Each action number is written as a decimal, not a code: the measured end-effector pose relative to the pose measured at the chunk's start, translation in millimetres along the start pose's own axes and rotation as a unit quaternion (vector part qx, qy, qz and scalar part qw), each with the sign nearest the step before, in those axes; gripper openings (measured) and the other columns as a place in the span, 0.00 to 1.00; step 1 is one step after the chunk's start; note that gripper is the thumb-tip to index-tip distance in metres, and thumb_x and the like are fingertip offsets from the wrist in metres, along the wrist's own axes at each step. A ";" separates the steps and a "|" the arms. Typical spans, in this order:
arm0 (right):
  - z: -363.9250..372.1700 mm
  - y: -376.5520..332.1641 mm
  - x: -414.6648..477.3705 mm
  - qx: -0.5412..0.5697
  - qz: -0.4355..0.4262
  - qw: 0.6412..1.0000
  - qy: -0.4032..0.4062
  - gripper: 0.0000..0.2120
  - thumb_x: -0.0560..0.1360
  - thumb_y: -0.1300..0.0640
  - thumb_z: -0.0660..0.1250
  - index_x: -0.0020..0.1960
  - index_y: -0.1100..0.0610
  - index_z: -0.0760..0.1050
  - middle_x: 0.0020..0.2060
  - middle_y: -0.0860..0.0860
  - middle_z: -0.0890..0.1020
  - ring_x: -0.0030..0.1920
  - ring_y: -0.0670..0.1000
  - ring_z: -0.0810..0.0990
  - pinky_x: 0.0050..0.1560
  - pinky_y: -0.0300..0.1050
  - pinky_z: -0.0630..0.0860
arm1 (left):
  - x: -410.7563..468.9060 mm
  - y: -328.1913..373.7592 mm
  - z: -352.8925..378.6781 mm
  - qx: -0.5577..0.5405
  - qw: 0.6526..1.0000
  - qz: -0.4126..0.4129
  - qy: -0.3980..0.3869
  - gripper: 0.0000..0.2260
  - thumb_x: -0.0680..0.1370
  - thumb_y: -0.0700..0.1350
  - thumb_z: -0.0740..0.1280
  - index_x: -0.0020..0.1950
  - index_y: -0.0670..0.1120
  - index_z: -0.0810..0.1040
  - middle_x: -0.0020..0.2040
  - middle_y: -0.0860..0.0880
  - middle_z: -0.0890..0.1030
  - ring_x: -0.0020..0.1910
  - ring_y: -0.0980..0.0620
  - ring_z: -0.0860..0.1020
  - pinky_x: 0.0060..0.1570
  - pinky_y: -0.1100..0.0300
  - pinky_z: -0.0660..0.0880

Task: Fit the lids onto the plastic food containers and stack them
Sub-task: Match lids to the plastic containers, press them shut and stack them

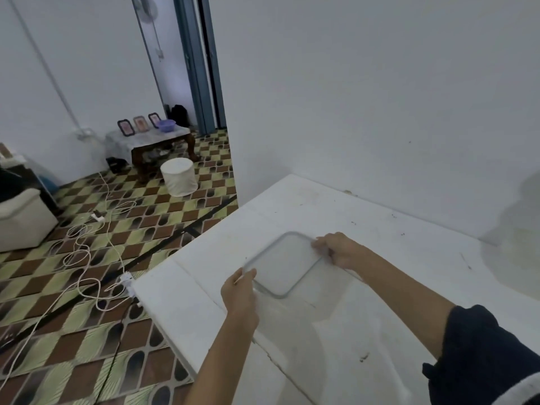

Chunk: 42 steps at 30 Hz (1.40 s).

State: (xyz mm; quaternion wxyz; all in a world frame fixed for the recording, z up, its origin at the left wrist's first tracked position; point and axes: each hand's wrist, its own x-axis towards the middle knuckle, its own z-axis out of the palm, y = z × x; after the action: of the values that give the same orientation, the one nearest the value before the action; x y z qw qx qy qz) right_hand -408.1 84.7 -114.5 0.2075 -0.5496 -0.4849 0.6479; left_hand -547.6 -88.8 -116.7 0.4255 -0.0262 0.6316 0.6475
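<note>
A clear, rounded-rectangular plastic lid [285, 266] with a greyish rim is held flat just over the white table [394, 258]. My left hand [240, 290] grips its near-left corner, thumb on top of the rim. My right hand [339, 250] pinches the far-right edge, fingers curled over the rim. The lid is see-through, and whether a container sits under it I cannot tell. No other container or lid shows in the view.
The white table meets a white wall at the back and right; its left edge [181, 258] drops to a checkered floor. White cables and a power strip [127, 280] lie on the floor beside the table. A white stool [178, 176] and low table stand farther off.
</note>
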 end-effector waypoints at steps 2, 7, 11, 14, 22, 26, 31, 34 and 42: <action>-16.8 -1.8 -21.0 0.029 0.007 0.999 -0.029 0.09 0.72 0.66 0.67 0.51 0.63 0.75 0.39 0.56 0.77 0.30 0.51 0.75 0.31 0.42 0.69 | 0.4 -1.0 0.3 -0.009 0.999 0.025 -0.019 0.15 0.75 0.38 0.70 0.61 0.43 0.75 0.49 0.46 0.78 0.43 0.51 0.76 0.41 0.60 0.74; -70.2 1.8 -87.7 0.111 -0.034 0.993 -0.003 0.09 0.74 0.55 0.68 0.52 0.58 0.78 0.40 0.55 0.83 0.35 0.52 0.79 0.27 0.40 0.77 | -19.1 -4.5 24.4 0.000 0.991 0.044 -0.126 0.13 0.73 0.36 0.71 0.57 0.42 0.79 0.53 0.45 0.81 0.45 0.54 0.78 0.45 0.63 0.72; -117.6 14.7 -153.0 0.097 -0.063 0.992 0.055 0.10 0.76 0.54 0.66 0.53 0.58 0.79 0.38 0.56 0.85 0.37 0.53 0.76 0.27 0.37 0.76 | -47.1 -14.6 59.8 -0.064 0.965 0.013 -0.254 0.08 0.77 0.36 0.66 0.54 0.38 0.80 0.49 0.46 0.84 0.52 0.47 0.79 0.57 0.54 0.74; -152.5 33.7 -203.9 0.124 -0.074 0.984 0.108 0.10 0.77 0.55 0.64 0.53 0.58 0.80 0.38 0.56 0.84 0.31 0.52 0.78 0.27 0.39 0.76 | -70.6 -28.7 90.4 -0.035 0.945 -0.021 -0.326 0.16 0.77 0.38 0.65 0.63 0.34 0.75 0.62 0.39 0.78 0.64 0.42 0.75 0.68 0.49 0.68; -212.5 111.0 -299.5 0.116 -0.104 0.915 0.373 0.10 0.75 0.55 0.68 0.44 0.63 0.80 0.32 0.54 0.74 0.29 0.51 0.71 0.25 0.39 0.67 | -160.2 -95.2 149.0 0.138 0.894 -0.007 -0.427 0.08 0.75 0.43 0.70 0.50 0.39 0.82 0.49 0.44 0.83 0.51 0.47 0.80 0.56 0.53 0.77; -232.5 145.0 -323.8 0.090 -0.089 0.876 0.465 0.10 0.76 0.55 0.67 0.41 0.60 0.79 0.34 0.53 0.76 0.30 0.52 0.73 0.23 0.39 0.67 | -194.9 -127.6 163.7 0.217 0.875 0.077 -0.426 0.04 0.75 0.44 0.70 0.42 0.45 0.80 0.34 0.51 0.79 0.35 0.54 0.75 0.35 0.65 0.70; -248.0 180.3 -339.7 0.095 -0.081 0.843 0.522 0.07 0.75 0.56 0.68 0.42 0.58 0.82 0.35 0.53 0.80 0.34 0.52 0.75 0.27 0.40 0.68 | -207.9 -157.0 168.4 0.278 0.847 0.140 -0.430 0.09 0.75 0.45 0.71 0.42 0.40 0.82 0.34 0.48 0.77 0.32 0.53 0.73 0.26 0.64 0.68; -247.8 194.5 -341.8 0.083 -0.080 0.829 0.546 0.06 0.75 0.56 0.69 0.42 0.56 0.83 0.39 0.50 0.83 0.38 0.50 0.78 0.30 0.41 0.71 | -211.3 -170.4 167.5 0.288 0.841 0.155 -0.431 0.07 0.74 0.45 0.71 0.44 0.41 0.83 0.35 0.49 0.79 0.35 0.54 0.75 0.29 0.64 0.70; -249.0 209.6 -333.7 0.024 -0.054 0.803 0.593 0.09 0.75 0.53 0.68 0.50 0.54 0.84 0.41 0.45 0.82 0.48 0.50 0.79 0.47 0.43 0.72 | -216.6 -189.9 168.2 0.325 0.830 0.189 -0.413 0.04 0.76 0.46 0.69 0.45 0.46 0.80 0.38 0.55 0.79 0.39 0.63 0.74 0.38 0.70 0.68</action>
State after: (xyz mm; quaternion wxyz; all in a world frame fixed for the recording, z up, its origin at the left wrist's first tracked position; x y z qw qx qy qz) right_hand -21.9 -176.2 -105.1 0.5023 -0.7946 -0.2800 0.1948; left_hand -214.0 -90.0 -110.2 0.4995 0.5033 0.5637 0.4236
